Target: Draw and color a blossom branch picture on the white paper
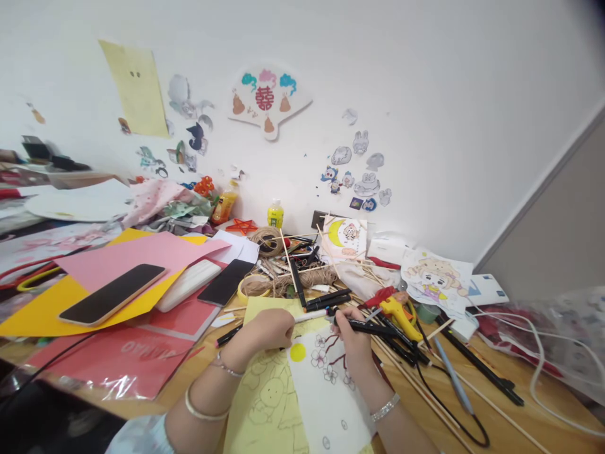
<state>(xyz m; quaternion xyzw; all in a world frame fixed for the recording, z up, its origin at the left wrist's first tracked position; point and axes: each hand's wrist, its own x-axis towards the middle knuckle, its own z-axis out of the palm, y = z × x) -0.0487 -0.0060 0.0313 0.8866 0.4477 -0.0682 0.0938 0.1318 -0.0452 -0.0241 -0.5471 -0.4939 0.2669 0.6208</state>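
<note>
Both hands are over a white sheet (331, 410) with blossoms, dark red branches and a yellow circle, lying on a yellow sheet (265, 403) with line drawings. My left hand (274, 328) is closed around the end of a white marker (309, 316), at the top of the sheets. My right hand (350, 334) is closed at the marker's dark end, and a black pen (366, 326) passes by its fingers. Whether that pen is gripped or lies behind the hand, I cannot tell.
Phones (113, 293) and colored paper (137, 255) lie at the left. Twine (314, 276), black pens and sticks crowd the middle back. Yellow-handled scissors (399, 315), a blue-grey tool (454, 378) and cables are at the right. Bottles (275, 214) stand by the wall.
</note>
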